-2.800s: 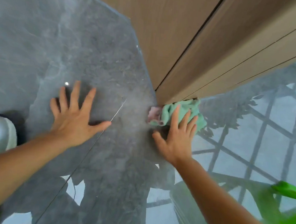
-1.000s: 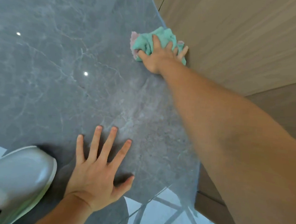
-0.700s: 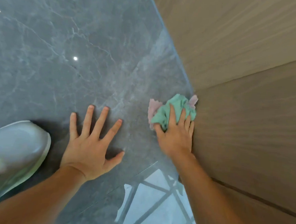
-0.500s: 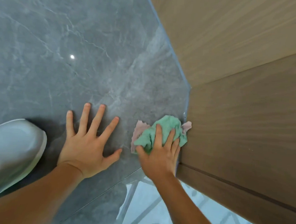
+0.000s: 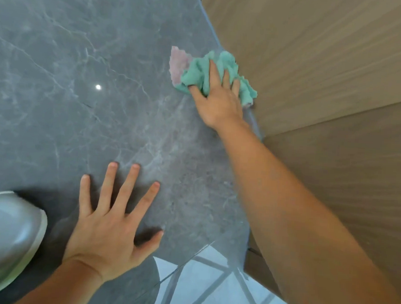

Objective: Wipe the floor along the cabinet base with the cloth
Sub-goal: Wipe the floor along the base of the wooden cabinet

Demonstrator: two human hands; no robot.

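The right hand (image 5: 218, 101), pressing down on the green cloth (image 5: 201, 74), is sweeping forward again along the cabinet base (image 5: 256, 119); the left hand (image 5: 108, 231) is staying splayed flat on the floor (image 5: 80, 96).

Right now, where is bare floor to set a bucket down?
Bare grey floor runs beyond the left hand, left of the cloth. Crowded: the cabinet edge, where the right hand presses the cloth, and near the shoe.
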